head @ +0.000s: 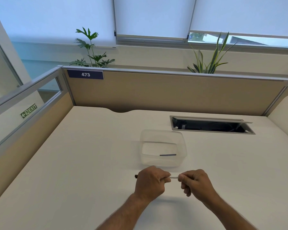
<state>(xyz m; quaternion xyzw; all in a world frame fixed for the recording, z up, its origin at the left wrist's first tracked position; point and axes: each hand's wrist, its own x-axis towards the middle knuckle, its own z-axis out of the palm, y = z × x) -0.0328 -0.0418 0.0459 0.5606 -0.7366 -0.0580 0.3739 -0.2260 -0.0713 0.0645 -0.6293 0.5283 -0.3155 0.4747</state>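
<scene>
Both hands hold one thin white pen level above the desk, just in front of a clear plastic container. My left hand grips its left part in a fist, and a dark tip pokes out on the fist's left side. My right hand pinches the pen's right end between thumb and fingers. Only a short white stretch shows between the hands. Inside the container lies a thin dark stick near its front right.
A pale desk is walled by tan partitions at the back and left. An open cable hatch is sunk into the desk at the back right. Two plants stand behind the partition.
</scene>
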